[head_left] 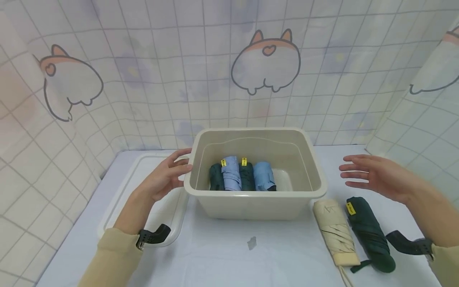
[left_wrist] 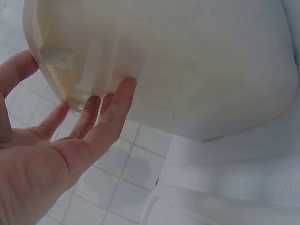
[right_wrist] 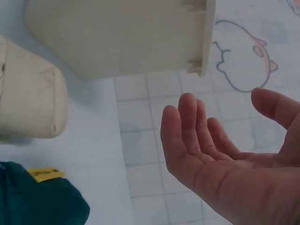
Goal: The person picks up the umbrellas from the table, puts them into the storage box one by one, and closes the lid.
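Observation:
A cream plastic storage box (head_left: 258,205) stands in the middle of the table. Inside, on its left side, lie folded umbrellas in a row: a dark green one (head_left: 216,177), a lavender one (head_left: 232,175), a second dark green one (head_left: 247,176) and a light blue one (head_left: 264,177). My left hand (head_left: 165,175) touches the box's left end, fingers extended under the rim and against the outer wall in the left wrist view. To the right of the box, my right hand (head_left: 383,177) hovers with loose fingers, holding nothing. Below it lie a beige folded umbrella (head_left: 335,231) and a dark green one (head_left: 369,233) with a yellow tag.
The white lid (head_left: 122,211) lies on the table left of the box, partly beneath my left arm. A small grey patch (head_left: 252,243) shows on the white table cover in front. Behind and at both sides hangs a checked curtain (head_left: 161,79) with cartoon prints.

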Available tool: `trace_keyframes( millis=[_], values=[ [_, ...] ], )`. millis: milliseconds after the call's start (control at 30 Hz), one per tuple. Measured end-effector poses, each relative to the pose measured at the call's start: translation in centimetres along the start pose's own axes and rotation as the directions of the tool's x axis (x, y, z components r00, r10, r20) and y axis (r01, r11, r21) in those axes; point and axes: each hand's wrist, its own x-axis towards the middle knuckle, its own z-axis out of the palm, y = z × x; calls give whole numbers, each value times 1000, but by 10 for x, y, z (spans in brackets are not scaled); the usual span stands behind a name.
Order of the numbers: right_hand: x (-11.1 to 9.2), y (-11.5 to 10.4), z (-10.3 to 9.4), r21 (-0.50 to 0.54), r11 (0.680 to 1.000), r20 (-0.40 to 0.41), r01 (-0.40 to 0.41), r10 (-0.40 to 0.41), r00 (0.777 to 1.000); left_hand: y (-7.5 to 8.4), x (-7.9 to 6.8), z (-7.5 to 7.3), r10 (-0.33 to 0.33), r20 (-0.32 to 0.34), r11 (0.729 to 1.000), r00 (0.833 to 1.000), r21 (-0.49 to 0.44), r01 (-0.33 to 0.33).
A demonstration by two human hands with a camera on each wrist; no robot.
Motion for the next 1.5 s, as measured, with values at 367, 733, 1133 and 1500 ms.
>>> trace_keyframes(
  millis=[367, 733, 1133, 1500],
  values=[
    [-16, 48, -22, 82, 992, 10, -97, 96, 995, -2, 0, 1, -2, -3, 1000, 1000, -9, 2],
    [-21, 79, -20, -101, 969, -93, -224, 215, 972, -2, 2, 0, 14, 7, 1000, 1000, -18, -14],
    [-21, 92, -14, -17, 940, -95, -342, 339, 936, -2, 0, -2, 18, 4, 1000, 1000, -6, -18],
    [-25, 103, -13, -123, 915, -100, -385, 375, 922, -3, 1, -2, 6, -3, 1000, 1000, -3, -6]
  ],
)
